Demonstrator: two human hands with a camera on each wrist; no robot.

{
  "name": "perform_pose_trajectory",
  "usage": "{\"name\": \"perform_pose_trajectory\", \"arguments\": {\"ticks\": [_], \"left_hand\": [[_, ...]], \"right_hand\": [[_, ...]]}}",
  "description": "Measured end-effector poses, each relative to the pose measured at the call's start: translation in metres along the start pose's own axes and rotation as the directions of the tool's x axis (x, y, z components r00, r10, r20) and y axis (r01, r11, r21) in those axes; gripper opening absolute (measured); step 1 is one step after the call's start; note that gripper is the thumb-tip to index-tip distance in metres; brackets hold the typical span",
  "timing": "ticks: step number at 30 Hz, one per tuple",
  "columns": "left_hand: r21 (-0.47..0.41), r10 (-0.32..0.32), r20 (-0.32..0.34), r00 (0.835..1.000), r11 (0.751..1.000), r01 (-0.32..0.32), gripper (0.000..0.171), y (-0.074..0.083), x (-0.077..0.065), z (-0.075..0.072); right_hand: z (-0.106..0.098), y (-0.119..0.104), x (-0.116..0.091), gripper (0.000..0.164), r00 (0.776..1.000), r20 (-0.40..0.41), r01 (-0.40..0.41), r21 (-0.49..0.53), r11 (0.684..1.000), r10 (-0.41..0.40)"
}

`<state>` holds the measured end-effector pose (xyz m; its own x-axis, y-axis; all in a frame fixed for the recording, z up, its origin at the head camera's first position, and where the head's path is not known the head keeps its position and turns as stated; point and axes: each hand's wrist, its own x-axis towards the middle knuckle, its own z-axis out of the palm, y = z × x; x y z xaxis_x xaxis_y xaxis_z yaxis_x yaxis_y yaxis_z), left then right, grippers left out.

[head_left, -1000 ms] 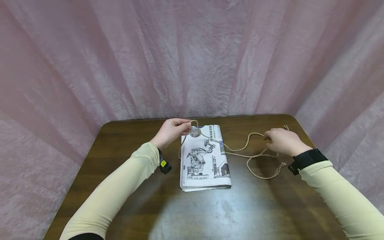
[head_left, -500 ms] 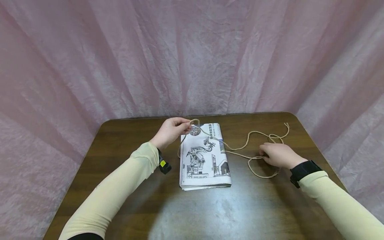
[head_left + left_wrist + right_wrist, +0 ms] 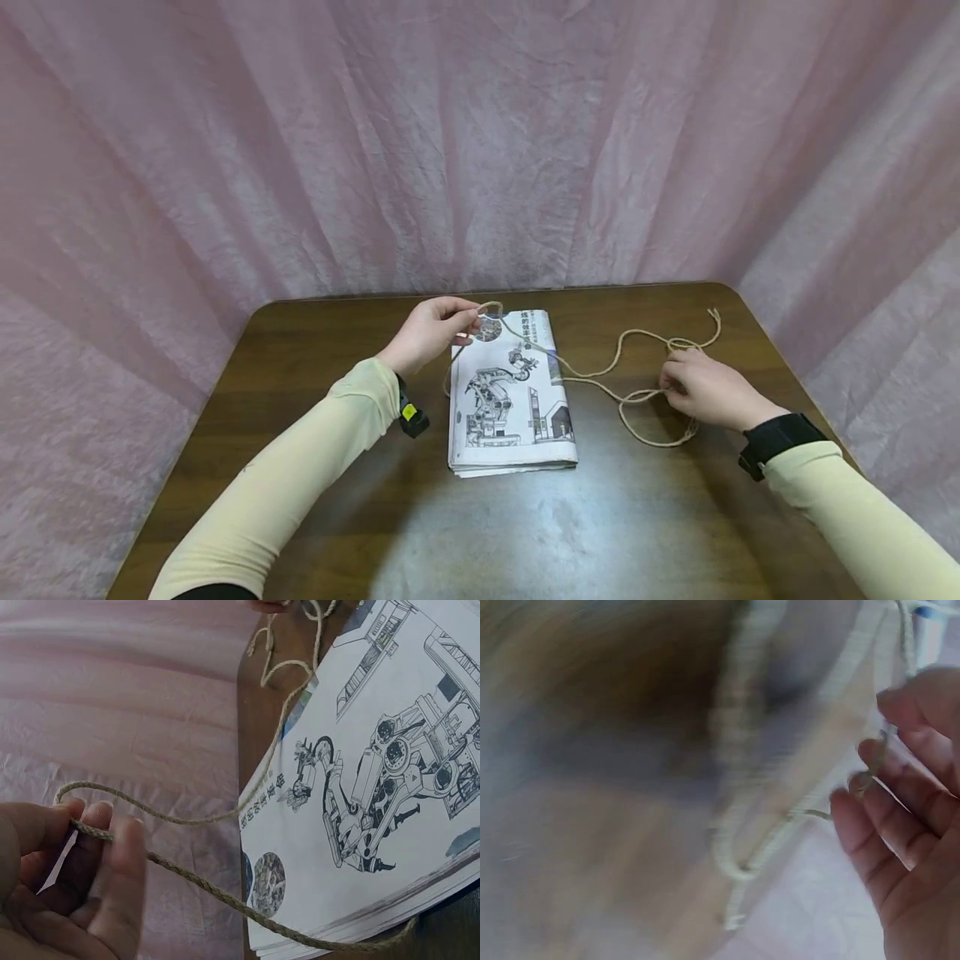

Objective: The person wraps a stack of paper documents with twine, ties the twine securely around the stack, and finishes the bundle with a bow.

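Note:
A folded newspaper [image 3: 517, 392] with line drawings lies flat on the table. Pinched between thumb and index finger, a thin beige twine [image 3: 195, 877] is held up by my left hand [image 3: 431, 332] at the paper's far left corner. From there one strand crosses over the top of the paper, while the other drops past its left edge. To the right, my right hand [image 3: 708, 387] is low over the table, its curled fingers around a strand of the same twine [image 3: 889, 735]. The right wrist view is partly blurred.
Loose loops of twine lie on the brown wooden table [image 3: 480, 533] around the right hand, with a free end near the far right corner. A pink curtain [image 3: 480, 150] hangs behind the table's back edge.
My right hand came down towards me from the upper loop onto the lower strand, then shifted slightly right. The left hand keeps its pinch almost in place.

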<state>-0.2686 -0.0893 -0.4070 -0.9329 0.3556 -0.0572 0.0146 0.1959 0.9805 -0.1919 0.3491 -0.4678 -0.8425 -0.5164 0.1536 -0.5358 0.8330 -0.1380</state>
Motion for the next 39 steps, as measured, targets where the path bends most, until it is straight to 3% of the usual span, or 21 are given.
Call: {"name": "perform_pose_trajectory", "arguments": {"ticks": [5,9,12,20,24,27,30,32,36,39], "left_hand": [[0.044,0.016,-0.019,1.0,0.999,-0.015,0.022,0.001,-0.001,-0.004],[0.092,0.04,-0.038,0.998,0.995,-0.036,0.022,0.003,-0.003,-0.007],[0.106,0.055,-0.039,0.998,0.993,-0.05,0.024,0.004,-0.003,-0.007],[0.196,0.062,-0.002,0.998,0.979,-0.06,0.029,0.0,-0.002,0.002],[0.176,0.074,0.031,0.997,0.981,-0.078,0.03,-0.001,-0.001,0.008],[0.175,0.081,0.034,0.996,0.981,-0.086,0.029,-0.001,0.0,0.011],[0.187,0.083,0.032,0.996,0.978,-0.087,0.027,0.0,0.0,0.013],[0.183,0.078,0.036,0.996,0.98,-0.083,0.026,0.001,0.0,0.015],[0.171,0.068,0.042,0.997,0.982,-0.074,0.027,0.002,0.002,0.017],[0.171,0.067,0.042,0.997,0.983,-0.073,0.027,0.002,0.003,0.016]], "right_hand": [[-0.032,-0.02,0.022,0.012,0.987,-0.157,0.002,0.117,0.993,0.016],[-0.058,-0.048,0.056,0.014,0.945,-0.301,0.154,0.071,0.986,-0.126],[-0.07,-0.075,0.084,0.013,0.917,-0.331,0.25,0.043,0.967,-0.222],[-0.071,-0.133,0.15,0.007,0.924,-0.189,0.333,-0.034,0.942,-0.333],[-0.072,-0.145,0.168,0.021,0.921,-0.152,0.334,-0.164,0.928,-0.358],[-0.08,-0.148,0.175,0.034,0.947,-0.118,0.268,-0.216,0.939,-0.298],[-0.091,-0.147,0.18,0.04,0.986,-0.021,0.163,-0.131,0.978,-0.167],[-0.098,-0.146,0.182,0.037,0.992,0.082,0.094,-0.022,0.995,-0.091],[-0.107,-0.143,0.185,0.015,0.964,0.257,0.034,0.159,0.987,-0.075],[-0.109,-0.143,0.189,0.007,0.95,0.275,0.093,0.205,0.974,-0.149]]}}
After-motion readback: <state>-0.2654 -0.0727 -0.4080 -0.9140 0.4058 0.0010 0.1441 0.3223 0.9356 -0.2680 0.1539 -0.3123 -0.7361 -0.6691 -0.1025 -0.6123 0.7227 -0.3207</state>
